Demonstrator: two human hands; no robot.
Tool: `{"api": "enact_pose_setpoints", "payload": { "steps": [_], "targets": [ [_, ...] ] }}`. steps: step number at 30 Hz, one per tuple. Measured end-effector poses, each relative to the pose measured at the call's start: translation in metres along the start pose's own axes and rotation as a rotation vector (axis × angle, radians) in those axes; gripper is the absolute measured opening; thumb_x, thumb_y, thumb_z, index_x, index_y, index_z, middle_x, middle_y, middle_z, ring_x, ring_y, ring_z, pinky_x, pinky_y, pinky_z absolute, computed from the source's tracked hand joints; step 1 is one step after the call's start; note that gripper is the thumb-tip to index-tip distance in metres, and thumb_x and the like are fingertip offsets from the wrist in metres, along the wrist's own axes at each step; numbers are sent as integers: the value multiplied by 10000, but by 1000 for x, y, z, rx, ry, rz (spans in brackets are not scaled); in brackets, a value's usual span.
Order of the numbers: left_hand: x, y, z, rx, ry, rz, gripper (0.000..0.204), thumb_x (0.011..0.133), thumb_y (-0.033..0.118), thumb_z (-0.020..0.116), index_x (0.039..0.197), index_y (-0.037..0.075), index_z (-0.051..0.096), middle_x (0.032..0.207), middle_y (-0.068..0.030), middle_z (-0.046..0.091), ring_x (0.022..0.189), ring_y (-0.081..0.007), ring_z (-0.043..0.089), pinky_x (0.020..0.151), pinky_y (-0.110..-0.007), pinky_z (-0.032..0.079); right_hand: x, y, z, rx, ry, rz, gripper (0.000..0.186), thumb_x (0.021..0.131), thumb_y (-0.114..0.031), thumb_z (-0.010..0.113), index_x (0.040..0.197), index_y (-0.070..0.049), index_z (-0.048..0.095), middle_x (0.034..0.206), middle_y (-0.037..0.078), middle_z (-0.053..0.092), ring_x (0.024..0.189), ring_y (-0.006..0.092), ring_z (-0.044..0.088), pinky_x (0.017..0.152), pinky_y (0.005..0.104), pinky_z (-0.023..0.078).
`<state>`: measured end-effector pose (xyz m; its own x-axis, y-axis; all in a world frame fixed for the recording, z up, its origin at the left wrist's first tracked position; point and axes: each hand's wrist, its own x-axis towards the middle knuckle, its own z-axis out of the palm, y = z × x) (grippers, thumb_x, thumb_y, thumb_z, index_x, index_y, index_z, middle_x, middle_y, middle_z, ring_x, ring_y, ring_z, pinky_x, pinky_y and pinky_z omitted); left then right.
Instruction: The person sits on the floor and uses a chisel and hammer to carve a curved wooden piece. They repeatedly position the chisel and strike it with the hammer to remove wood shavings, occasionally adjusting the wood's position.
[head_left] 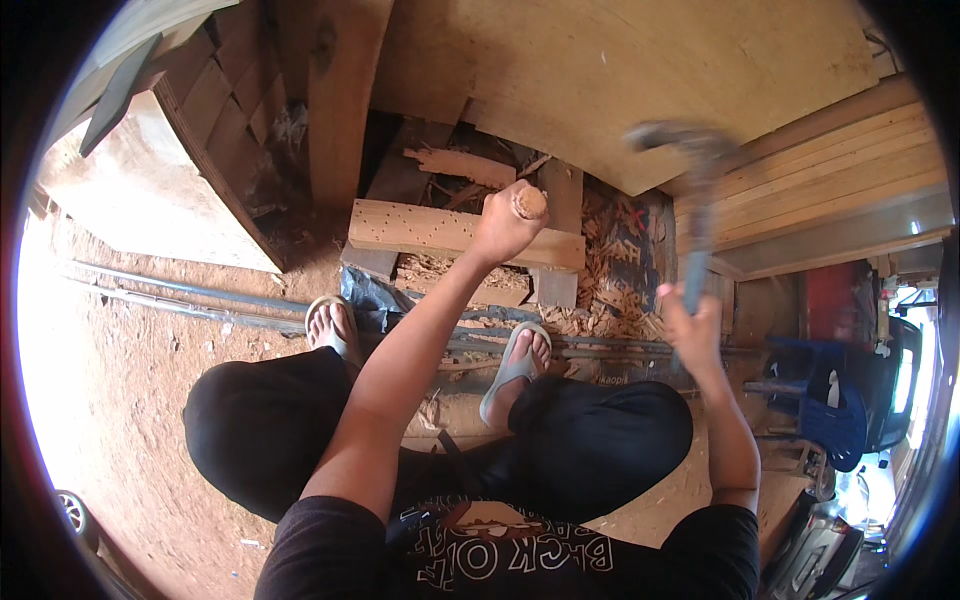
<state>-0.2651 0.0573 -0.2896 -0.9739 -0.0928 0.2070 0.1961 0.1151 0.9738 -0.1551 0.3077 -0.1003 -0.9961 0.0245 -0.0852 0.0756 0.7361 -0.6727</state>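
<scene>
My left hand (503, 225) is closed around a wooden-handled tool, a chisel by its look (529, 203), standing upright on a pale plank (420, 228) dotted with small holes. My right hand (692, 325) grips the blue handle of a hammer (697, 215), raised off to the right of the plank; its head at the top is blurred by motion. I am squatting, knees apart, both feet in grey sandals (515, 365) on the dirt just in front of the plank.
Wood chips and scraps (600, 290) lie around the plank's supports. A large plywood sheet (640, 70) leans behind, stacked boards (830, 180) at right, a wooden post (340, 100) at left. Metal pipes (180, 295) cross the dirt. A blue chair (830, 400) stands at right.
</scene>
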Motion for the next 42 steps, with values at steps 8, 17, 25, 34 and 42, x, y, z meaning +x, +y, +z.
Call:
{"api": "enact_pose_setpoints", "payload": {
  "steps": [8,17,25,34,42],
  "targets": [
    [0,2,0,29,9,17,221,796,131,753,869,-2,592,845,-222,678,802,-415,674,737,-426,538,6,-1,-25,-173,-35,53,426,977,-351,760,719,-46,614,591,-38,517,552,78,443,495,341,358],
    [-2,0,-3,-28,-17,-11,233,808,156,768,920,-2,638,885,-216,716,871,-405,720,768,-430,554,7,2,6,-392,154,100,311,1002,-281,710,950,26,706,616,80,609,562,185,578,582,388,469],
    [-4,1,-3,-21,-2,-8,257,791,168,774,907,-12,632,888,-244,705,907,-463,690,784,-462,553,4,-12,-26,-94,135,-2,368,1003,-317,727,764,-66,604,594,-39,493,528,102,473,506,346,369],
    [-5,-3,-3,-43,-12,-29,269,813,178,756,981,-7,657,943,-240,722,958,-449,703,820,-466,563,7,7,17,-352,91,-21,304,999,-266,705,834,-16,653,581,82,540,508,157,544,514,389,423],
    [-6,-3,-3,-48,-21,-22,265,797,180,748,972,0,662,943,-237,729,950,-431,715,829,-467,566,16,3,-20,-117,189,1,309,998,-294,731,845,-45,629,554,9,475,469,92,488,443,337,396]
  ]
}}
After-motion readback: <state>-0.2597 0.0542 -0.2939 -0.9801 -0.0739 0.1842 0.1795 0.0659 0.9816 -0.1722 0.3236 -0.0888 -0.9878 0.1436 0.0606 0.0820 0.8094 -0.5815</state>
